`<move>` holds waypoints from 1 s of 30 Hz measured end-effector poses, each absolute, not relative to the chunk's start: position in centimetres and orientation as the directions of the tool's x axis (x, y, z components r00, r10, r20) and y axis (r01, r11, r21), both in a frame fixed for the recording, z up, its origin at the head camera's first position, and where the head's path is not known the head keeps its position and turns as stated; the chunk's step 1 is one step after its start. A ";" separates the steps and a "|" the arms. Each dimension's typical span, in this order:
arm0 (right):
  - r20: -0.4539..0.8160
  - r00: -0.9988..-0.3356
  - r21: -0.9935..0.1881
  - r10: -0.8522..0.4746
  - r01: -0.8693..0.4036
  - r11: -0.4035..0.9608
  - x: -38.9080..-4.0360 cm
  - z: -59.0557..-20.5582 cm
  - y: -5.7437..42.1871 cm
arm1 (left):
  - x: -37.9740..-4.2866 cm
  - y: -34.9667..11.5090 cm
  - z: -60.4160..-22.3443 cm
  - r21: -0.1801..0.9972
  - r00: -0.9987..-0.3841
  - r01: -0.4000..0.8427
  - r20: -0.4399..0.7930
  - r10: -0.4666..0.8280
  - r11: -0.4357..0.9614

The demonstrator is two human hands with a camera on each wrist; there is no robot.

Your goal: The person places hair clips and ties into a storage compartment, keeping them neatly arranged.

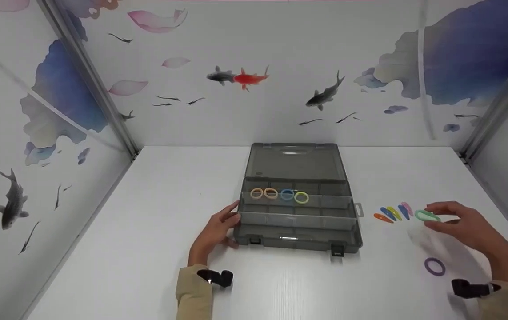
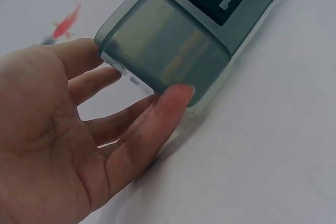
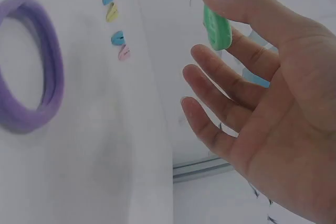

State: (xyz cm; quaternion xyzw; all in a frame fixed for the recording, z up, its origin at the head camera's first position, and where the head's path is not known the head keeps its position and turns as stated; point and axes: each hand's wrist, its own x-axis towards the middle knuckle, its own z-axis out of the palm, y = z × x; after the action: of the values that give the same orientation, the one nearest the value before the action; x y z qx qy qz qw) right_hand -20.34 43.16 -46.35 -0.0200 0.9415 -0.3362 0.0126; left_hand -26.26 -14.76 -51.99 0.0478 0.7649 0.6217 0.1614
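A small pale mark near the latch of the grey plastic organizer case [image 1: 300,242] is too small for me to read in my left wrist view. The case stands on the white table [image 1: 165,178], its lid [image 1: 296,162] lying open toward the far wall.

I have both arms reaching forward in tan sleeves [image 1: 194,291], the left straight ahead, the right angling in from the lower right corner. My left hand [image 1: 214,231] grips the case's near left corner, thumb pressed to the front, gently bent fingers against the side.

My right hand [image 1: 471,224] pinches a mint-green hair tie [image 3: 220,30] between thumb and index finger; the other three fingers are loosely bent and spread. It hangs just right of a row of snap hair clips [image 1: 394,213]: orange, blue, yellow, blue and pink. A purple hair tie [image 3: 56,72] lies on the table nearer me. Inside the case, two orange hair ties [image 1: 252,194], a blue one and a yellow one line up by the rear divider.
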 end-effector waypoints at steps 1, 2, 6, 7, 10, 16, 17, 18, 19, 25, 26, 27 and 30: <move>0.018 -0.999 -0.640 -0.051 -0.051 0.766 -20.3 -46.1 42.9 | -26.3 -14.8 -52.0 0.967 -0.943 -0.127 -0.187 0.276 0.222; 0.045 -0.997 -0.648 -0.057 -0.073 0.758 -20.4 -45.8 42.6 | -26.3 -14.9 -52.0 0.967 -0.943 -0.126 -0.187 0.276 0.223; 0.128 -0.988 -0.649 -0.086 -0.149 0.746 -20.5 -45.1 41.3 | -26.4 -15.0 -52.0 0.970 -0.943 -0.124 -0.181 0.279 0.210; 0.135 -0.987 -0.641 -0.091 -0.157 0.751 -20.6 -45.0 40.9 | -26.4 -15.0 -52.0 0.970 -0.942 -0.124 -0.181 0.281 0.207; 0.133 -0.986 -0.615 -0.102 -0.163 0.771 -20.9 -44.6 39.6 | -26.4 -15.0 -52.0 0.970 -0.940 -0.132 -0.187 0.284 0.202; 0.159 -0.980 -0.606 -0.116 -0.190 0.772 -21.6 -44.4 37.1 | -26.4 -14.8 -52.2 0.971 -0.939 -0.130 -0.186 0.289 0.203; 0.169 -0.979 -0.607 -0.113 -0.194 0.770 -21.8 -44.4 36.8 | -26.4 -14.7 -52.2 0.971 -0.939 -0.129 -0.185 0.289 0.203; 0.179 -0.978 -0.609 -0.111 -0.199 0.768 -21.9 -44.4 36.5 | -26.4 -14.7 -52.2 0.971 -0.939 -0.127 -0.183 0.290 0.203; 0.185 -0.976 -0.611 -0.111 -0.202 0.765 -22.1 -44.5 36.2 | -26.4 -14.6 -52.3 0.971 -0.940 -0.126 -0.182 0.289 0.203; 0.215 -0.966 -0.591 -0.146 -0.248 0.768 -23.7 -44.2 34.0 | -26.4 -14.7 -52.4 0.971 -0.942 -0.132 -0.185 0.278 0.199; 0.219 -0.963 -0.588 -0.157 -0.258 0.767 -24.0 -44.1 33.6 | -26.4 -14.7 -52.4 0.971 -0.944 -0.132 -0.184 0.274 0.198; 0.222 -0.960 -0.585 -0.171 -0.272 0.764 -24.4 -44.0 33.1 | -26.4 -14.7 -52.4 0.972 -0.945 -0.131 -0.182 0.270 0.196; 0.223 -0.951 -0.576 -0.214 -0.306 0.758 -25.4 -43.7 31.8 | -26.3 -14.8 -52.4 0.972 -0.949 -0.134 -0.183 0.257 0.194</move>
State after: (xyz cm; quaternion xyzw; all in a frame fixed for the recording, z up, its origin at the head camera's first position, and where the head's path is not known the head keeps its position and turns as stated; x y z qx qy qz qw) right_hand -25.35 31.80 -43.69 -0.1391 0.9349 -0.3185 -0.0718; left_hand -26.31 -14.83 -52.38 0.0406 0.7570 0.6335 0.1546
